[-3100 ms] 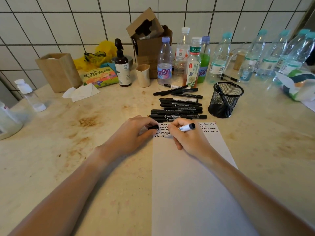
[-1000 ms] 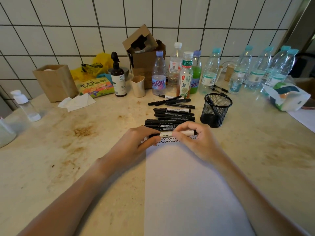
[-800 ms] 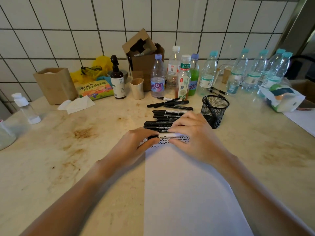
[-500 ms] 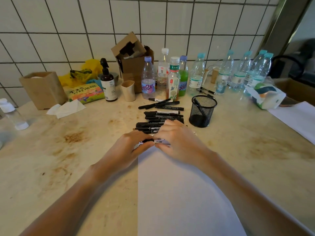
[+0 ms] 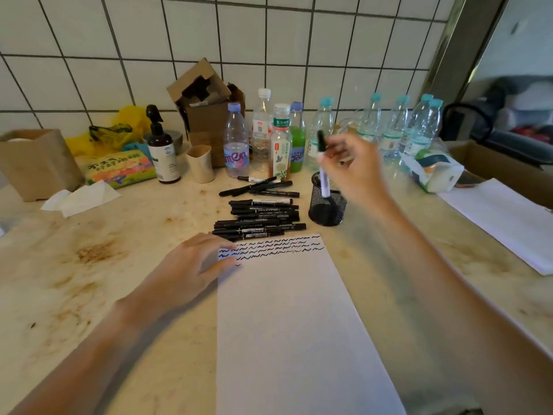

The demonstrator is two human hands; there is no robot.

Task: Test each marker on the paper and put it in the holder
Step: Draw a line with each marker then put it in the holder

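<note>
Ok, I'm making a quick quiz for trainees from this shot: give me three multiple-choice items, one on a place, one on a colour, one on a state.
1. Where is the white marker?
A. flat on the paper
B. upright over the mesh holder, lower end inside
C. in the cardboard box

2. What colour are the squiggles on the paper?
A. red
B. green
C. black

3. What is the left hand doing?
A. resting with fingers on the paper's top left corner
B. lifting a bottle
C. gripping a marker

Answers: 1 B, the right hand holds it upright, dipping into the holder. 2 C, the wavy rows at the sheet's top are black. 3 A, its fingers lie on the corner and hold nothing.
</note>
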